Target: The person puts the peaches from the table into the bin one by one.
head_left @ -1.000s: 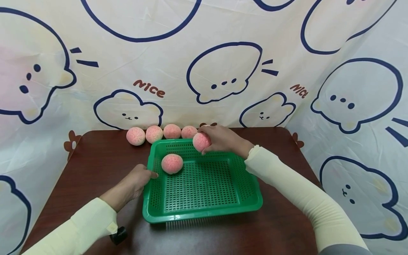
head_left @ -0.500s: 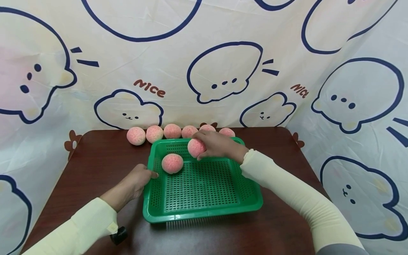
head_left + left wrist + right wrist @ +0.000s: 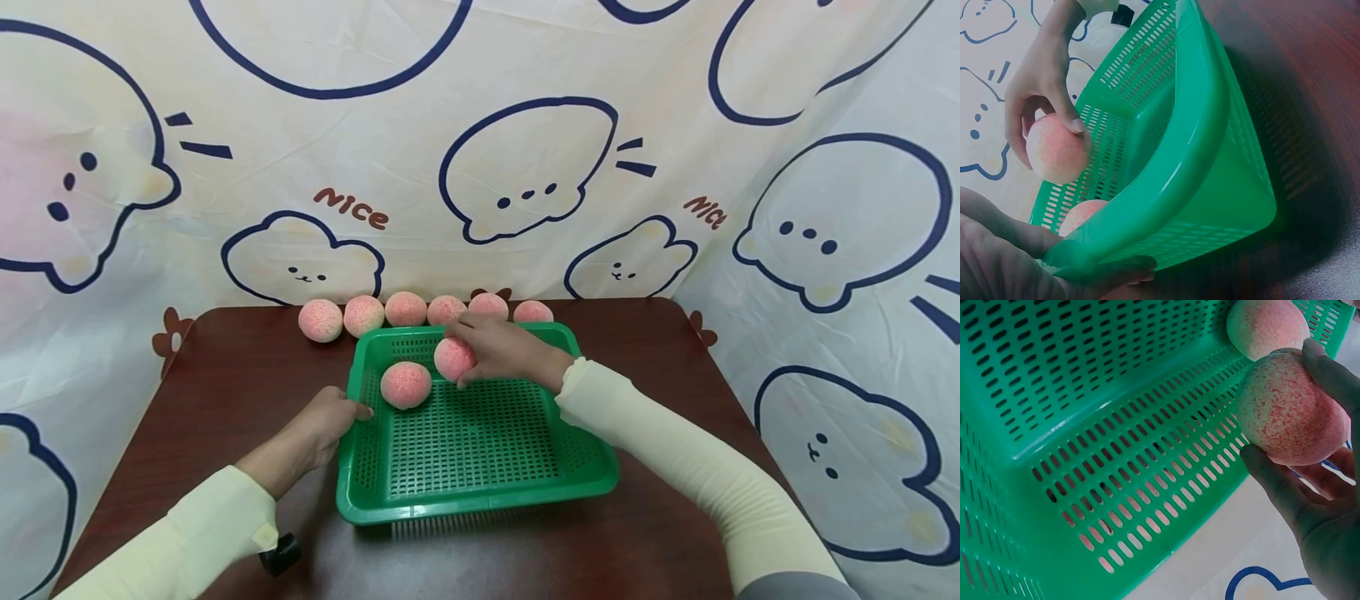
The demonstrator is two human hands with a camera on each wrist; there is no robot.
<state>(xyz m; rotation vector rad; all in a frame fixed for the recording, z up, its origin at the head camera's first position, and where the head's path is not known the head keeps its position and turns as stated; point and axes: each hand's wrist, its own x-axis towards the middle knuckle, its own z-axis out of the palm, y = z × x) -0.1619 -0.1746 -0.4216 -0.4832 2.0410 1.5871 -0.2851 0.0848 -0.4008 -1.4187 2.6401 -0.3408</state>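
Note:
My right hand [image 3: 504, 350] grips a speckled pink peach [image 3: 454, 359] over the far part of the green plastic basket [image 3: 480, 503]. In the right wrist view, thumb and fingers curl round that peach [image 3: 1294, 409]. A second peach [image 3: 406, 385] lies inside the basket at its far left corner. My left hand [image 3: 327, 425] holds the basket's left rim, its thumb over the inner side. The left wrist view shows fingers of the left hand [image 3: 1010, 256] under the rim, and the peach in the basket partly hidden behind the rim.
Several more peaches [image 3: 406, 309] stand in a row along the far edge of the dark brown table [image 3: 225, 383], just behind the basket. A cartoon-printed cloth [image 3: 420, 167] hangs behind the table and along its sides.
My right hand has carried the peach left and toward me, from the basket's far rim to over its inside. Two peaches at the row's right end have come into view. The left hand stays put.

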